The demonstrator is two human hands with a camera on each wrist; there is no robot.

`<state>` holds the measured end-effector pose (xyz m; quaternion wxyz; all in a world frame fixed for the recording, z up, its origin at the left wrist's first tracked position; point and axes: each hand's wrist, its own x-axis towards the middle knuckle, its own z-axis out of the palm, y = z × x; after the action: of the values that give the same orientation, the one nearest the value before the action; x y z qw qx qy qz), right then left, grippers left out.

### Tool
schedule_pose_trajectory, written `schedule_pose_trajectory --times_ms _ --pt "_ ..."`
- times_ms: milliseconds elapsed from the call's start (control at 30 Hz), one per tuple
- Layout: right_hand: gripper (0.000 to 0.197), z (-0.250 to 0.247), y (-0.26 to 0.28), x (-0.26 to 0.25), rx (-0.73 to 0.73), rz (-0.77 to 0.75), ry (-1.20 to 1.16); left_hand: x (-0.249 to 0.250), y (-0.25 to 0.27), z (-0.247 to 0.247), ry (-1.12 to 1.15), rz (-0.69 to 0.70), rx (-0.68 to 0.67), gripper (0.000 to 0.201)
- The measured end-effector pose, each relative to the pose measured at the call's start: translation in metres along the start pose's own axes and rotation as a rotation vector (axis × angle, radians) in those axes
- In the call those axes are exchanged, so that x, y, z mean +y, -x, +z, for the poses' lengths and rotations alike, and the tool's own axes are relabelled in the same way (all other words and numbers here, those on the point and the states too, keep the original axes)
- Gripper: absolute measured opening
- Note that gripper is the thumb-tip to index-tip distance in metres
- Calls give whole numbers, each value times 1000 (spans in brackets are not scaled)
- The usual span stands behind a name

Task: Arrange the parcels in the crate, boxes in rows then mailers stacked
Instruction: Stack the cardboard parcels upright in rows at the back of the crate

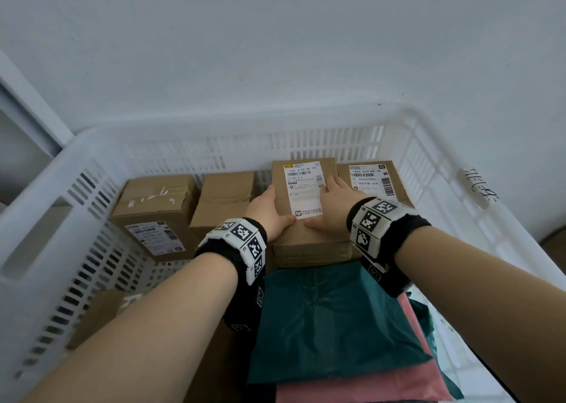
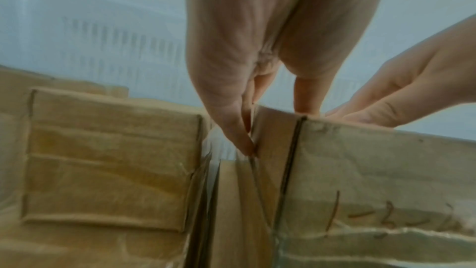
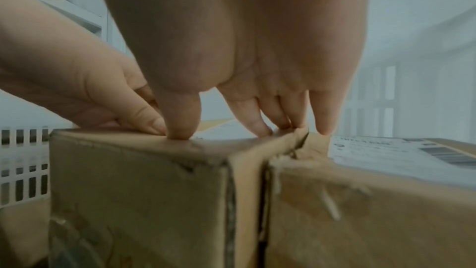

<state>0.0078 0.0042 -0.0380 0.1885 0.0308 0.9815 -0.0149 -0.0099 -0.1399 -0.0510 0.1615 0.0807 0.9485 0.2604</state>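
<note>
A brown box with a white A730 label (image 1: 303, 185) stands in the back row of the white crate (image 1: 183, 136). My left hand (image 1: 269, 214) grips the box's left edge, with its fingers (image 2: 231, 119) down the left side and its thumb (image 2: 306, 97) on top. Resting flat on top of the same box (image 3: 141, 180) is my right hand (image 1: 333, 206), its fingers (image 3: 252, 113) straight over the label and its thumb near the front edge. The box's right side touches a labelled neighbour box (image 1: 370, 175).
Two more brown boxes (image 1: 156, 206) (image 1: 225, 194) stand in the back row to the left, with a narrow gap beside the held box. In front lie a dark green mailer (image 1: 330, 326) on pink mailers (image 1: 352, 387). Another box (image 1: 101, 313) sits at the near left.
</note>
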Motion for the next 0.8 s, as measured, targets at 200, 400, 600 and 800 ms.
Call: schedule_pose_trajectory --times_ms 200,400,600,800 --pt "46 -23 9 -11 -10 -36 -16 8 19 -61 -146 -28 50 52" --pt "39 -45 32 -84 132 -278 -304 -50 37 -106 -114 -233 75 47" --pt "42 -24 31 -138 -54 -264 -235 -92 43 -95 213 -422 -20 44" --pt "50 -10 15 -149 -69 -124 -407 -96 37 -92 277 -382 -113 37"
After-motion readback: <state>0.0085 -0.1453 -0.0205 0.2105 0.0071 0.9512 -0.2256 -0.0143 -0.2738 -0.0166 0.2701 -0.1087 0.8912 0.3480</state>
